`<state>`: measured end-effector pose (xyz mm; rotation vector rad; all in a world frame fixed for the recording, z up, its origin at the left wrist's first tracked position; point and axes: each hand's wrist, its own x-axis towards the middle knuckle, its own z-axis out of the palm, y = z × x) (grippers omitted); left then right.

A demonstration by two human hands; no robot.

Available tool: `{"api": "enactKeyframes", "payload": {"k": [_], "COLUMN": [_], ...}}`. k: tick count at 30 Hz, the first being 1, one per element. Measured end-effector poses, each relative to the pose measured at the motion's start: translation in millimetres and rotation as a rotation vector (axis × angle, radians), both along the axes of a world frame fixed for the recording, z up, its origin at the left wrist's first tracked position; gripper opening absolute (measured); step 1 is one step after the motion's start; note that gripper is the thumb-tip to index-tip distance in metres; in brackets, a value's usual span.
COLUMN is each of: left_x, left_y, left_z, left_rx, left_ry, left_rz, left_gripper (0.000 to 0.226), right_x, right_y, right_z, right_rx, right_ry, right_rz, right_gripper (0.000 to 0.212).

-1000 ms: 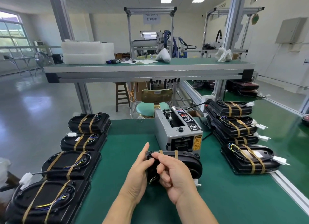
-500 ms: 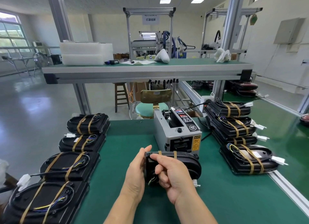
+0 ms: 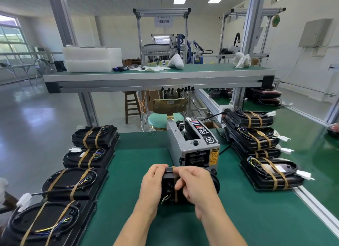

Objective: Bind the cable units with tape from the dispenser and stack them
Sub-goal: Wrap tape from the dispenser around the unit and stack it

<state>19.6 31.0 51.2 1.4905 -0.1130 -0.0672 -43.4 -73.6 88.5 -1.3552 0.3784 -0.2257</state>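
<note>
Cable unit (image 3: 169,188) between both hands' fingers (image 3: 180,186)

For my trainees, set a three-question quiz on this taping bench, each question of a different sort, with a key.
1. True or false: both hands grip the black cable unit standing on edge in front of the tape dispenser.
2. Where is the tall stack of bound units? A) on the person's right B) on the upper shelf C) on the stool
3. Fill in: the bound units along the left edge are wrapped with ___ brown tape strips each.

Key:
1. True: the left hand and right hand both hold it.
2. A
3. two
</note>
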Motion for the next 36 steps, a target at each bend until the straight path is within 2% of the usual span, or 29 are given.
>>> {"api": "enactKeyframes", "payload": {"k": [4, 8, 11, 15, 22, 26, 29, 33, 36], "left_x": [1, 4, 3, 2, 0, 1, 2, 3, 0], "left_y": [-2, -3, -6, -9, -3, -4, -13, -26, -35], "left_z": [-1, -2, -1, -1, 1, 8, 17, 26, 26], "left_rx": [-0.011, -0.032, -0.036, -0.019, 0.041, 0.25, 0.579, 0.989, 1.035], "left_ry": [0.002, 0.027, 0.043, 0.058, -0.017, -0.215, -0.429, -0.607, -0.642], "left_rz": [-0.009, 0.002, -0.001, -0.001, -0.019, -0.032, 0.005, -0.021, -0.03], "left_gripper": [0.019, 0.018, 0.016, 0.014, 0.007, 0.03, 0.039, 0.047, 0.034], "right_x": [4, 12, 21, 35, 51, 58, 61, 63, 66], "right_y": [-33, -66, -77, -77, -76, -76, -76, -74, -73], "right_z": [-6, -25, -33, -33, -22, -19, -19, -19, -18], "right_rx": [-0.173, -0.321, -0.365, -0.258, -0.146, -0.213, -0.221, -0.231, -0.242], "right_ry": [-0.055, -0.007, 0.067, 0.153, 0.222, 0.267, 0.285, 0.307, 0.326], "right_rz": [-0.209, -0.447, -0.456, -0.371, -0.399, -0.392, -0.385, -0.422, -0.442], "right_gripper": [0.02, 0.017, 0.017, 0.014, 0.006, 0.014, 0.021, 0.02, 0.019]}}
